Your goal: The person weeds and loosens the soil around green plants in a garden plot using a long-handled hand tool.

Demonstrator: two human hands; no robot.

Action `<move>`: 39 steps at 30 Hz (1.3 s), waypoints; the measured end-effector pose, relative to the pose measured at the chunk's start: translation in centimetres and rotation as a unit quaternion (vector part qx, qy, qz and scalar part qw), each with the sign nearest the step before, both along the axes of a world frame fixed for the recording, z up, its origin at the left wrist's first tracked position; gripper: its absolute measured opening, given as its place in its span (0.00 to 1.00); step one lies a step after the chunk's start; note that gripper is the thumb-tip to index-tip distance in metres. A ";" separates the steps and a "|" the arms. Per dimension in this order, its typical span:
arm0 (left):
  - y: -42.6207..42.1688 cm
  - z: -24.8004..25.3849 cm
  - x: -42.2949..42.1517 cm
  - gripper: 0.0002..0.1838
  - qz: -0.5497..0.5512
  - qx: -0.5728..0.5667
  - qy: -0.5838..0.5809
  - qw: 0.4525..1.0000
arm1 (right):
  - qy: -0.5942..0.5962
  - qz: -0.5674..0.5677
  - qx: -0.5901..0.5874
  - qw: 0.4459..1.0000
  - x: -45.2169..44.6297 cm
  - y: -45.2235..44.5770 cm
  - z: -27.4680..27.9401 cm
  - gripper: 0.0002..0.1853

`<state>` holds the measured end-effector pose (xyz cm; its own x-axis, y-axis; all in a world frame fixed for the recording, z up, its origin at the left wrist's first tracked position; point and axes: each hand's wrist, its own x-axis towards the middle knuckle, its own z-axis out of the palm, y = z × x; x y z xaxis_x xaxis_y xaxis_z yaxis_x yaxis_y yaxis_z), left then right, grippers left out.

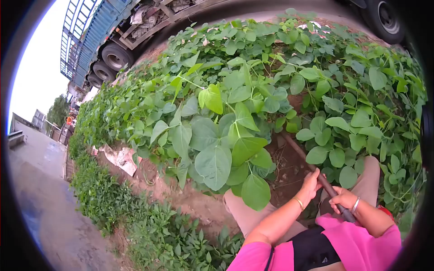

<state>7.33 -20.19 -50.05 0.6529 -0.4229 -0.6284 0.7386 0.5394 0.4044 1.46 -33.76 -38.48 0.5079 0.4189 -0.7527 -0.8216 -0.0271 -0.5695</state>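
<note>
A long brown wooden tool handle (333, 193) slants up and left from my lap, between my legs, toward the soil. My left hand (310, 184) is wrapped round it farther along, a band on the wrist. Closer to my body, my right hand (344, 198) grips the same handle, with a silvery bracelet on that wrist. The far end of the handle passes under leaves, so its head is hidden. Broad-leaved green plants (213, 162) rise just ahead of my left hand, and more leaves (348, 176) hang close above my right.
Bare brown soil (287, 169) shows between the plants. Lower bushy plants (172, 239) line a paved strip (49, 194) on the left. Pale torn sheeting (121, 159) lies on the ground. A blue truck (97, 40) stands beyond, and another wheel (384, 20) is at upper right.
</note>
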 end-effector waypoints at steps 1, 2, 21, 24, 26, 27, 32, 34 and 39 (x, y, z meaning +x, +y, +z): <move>0.4 1.8 0.4 0.12 0.000 -0.033 -0.052 0.998 | -0.031 -0.020 0.003 0.999 0.1 -0.2 1.4 0.27; 0.6 3.2 0.7 0.12 -0.009 -0.068 -0.093 0.993 | -0.035 -0.032 0.017 0.999 -0.1 -0.7 2.2 0.30; -1.6 -0.9 -1.6 0.13 -0.080 0.101 0.057 0.990 | 0.032 -0.032 0.003 0.999 -1.1 -1.0 -1.8 0.17; 0.0 3.1 0.6 0.11 -0.038 0.040 -0.083 0.995 | -0.030 -0.043 0.025 0.998 0.3 -0.5 0.6 0.21; 0.4 5.1 1.1 0.11 -0.069 0.012 -0.144 0.987 | -0.063 -0.026 0.012 0.998 0.1 -1.1 2.7 0.23; 0.4 5.9 0.9 0.12 -0.097 0.003 -0.170 0.981 | -0.094 -0.007 -0.002 0.996 -0.2 -1.4 3.7 0.25; -1.1 8.0 -2.9 0.14 -0.161 -0.047 -0.167 0.972 | -0.047 0.048 0.006 0.998 -3.4 -4.5 6.8 0.28; -1.3 7.1 -4.6 0.14 -0.181 -0.074 -0.049 0.979 | 0.002 0.052 -0.052 0.997 -4.7 -4.8 6.0 0.25; -3.1 -1.7 -5.9 0.15 -0.214 0.100 0.179 0.955 | 0.080 0.082 0.030 0.993 -4.0 -3.2 -1.5 0.19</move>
<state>1.47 -23.27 -51.76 0.1753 -0.4503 -0.8755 0.9844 0.0957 0.1478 -2.53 -36.93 -39.99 0.3055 0.5324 -0.7895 -0.8888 -0.1381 -0.4371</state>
